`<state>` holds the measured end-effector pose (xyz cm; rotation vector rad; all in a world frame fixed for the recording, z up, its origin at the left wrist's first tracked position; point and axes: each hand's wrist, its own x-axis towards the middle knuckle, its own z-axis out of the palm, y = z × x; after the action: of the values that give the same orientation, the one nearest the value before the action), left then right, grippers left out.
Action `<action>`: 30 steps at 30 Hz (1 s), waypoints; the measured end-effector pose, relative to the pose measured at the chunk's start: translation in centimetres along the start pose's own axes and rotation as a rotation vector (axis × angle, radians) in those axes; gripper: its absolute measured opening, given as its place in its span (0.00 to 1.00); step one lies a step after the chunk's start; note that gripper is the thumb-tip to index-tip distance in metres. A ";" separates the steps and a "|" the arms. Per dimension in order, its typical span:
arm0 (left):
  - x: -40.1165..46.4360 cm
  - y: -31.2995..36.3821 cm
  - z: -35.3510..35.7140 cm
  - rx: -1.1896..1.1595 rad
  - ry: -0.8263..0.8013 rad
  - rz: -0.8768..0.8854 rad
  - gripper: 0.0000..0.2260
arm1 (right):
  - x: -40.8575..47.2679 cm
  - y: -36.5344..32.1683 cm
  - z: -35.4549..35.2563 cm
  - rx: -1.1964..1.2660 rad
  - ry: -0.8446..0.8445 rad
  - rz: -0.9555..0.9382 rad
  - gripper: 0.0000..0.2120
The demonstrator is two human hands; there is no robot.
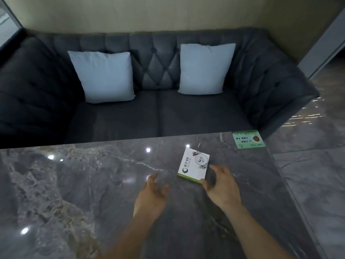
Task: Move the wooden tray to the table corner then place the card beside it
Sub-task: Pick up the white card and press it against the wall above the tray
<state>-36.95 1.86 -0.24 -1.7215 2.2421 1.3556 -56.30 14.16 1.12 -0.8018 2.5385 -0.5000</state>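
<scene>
A white card with a green lower edge and a round logo lies flat on the grey marble table, toward its far right part. My right hand is just to the card's right and near side, fingers spread, thumb tip touching or almost touching the card's near right corner. My left hand hovers open over the table to the left of the card, apart from it, holding nothing. No wooden tray is in view.
A green sticker is fixed at the table's far right corner. Beyond the far edge stands a dark tufted sofa with two pale cushions. Tiled floor lies past the table's right edge.
</scene>
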 end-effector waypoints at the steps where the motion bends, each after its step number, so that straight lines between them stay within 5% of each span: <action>1: 0.4 0.7 0.8 -0.001 -0.018 -0.013 0.22 | 1.0 0.0 -0.1 0.010 -0.006 -0.016 0.27; 13: 4.8 5.8 7.8 -0.099 -0.093 -0.126 0.21 | 9.4 0.9 1.6 0.090 -0.113 -0.118 0.36; 20: 4.2 6.5 7.4 -0.118 -0.035 -0.088 0.27 | 7.2 1.6 2.7 0.181 -0.013 -0.066 0.21; 25: -0.1 5.2 0.5 -0.170 0.095 0.024 0.38 | 0.7 -2.9 1.1 0.417 0.040 -0.087 0.17; 30: 0.2 3.0 -0.1 -0.224 0.072 0.037 0.36 | 0.2 -2.3 3.1 0.489 0.024 -0.045 0.15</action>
<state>-39.41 1.72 1.57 -1.8296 2.2439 1.6348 -53.86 11.60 -0.50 -0.6669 2.2718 -1.0941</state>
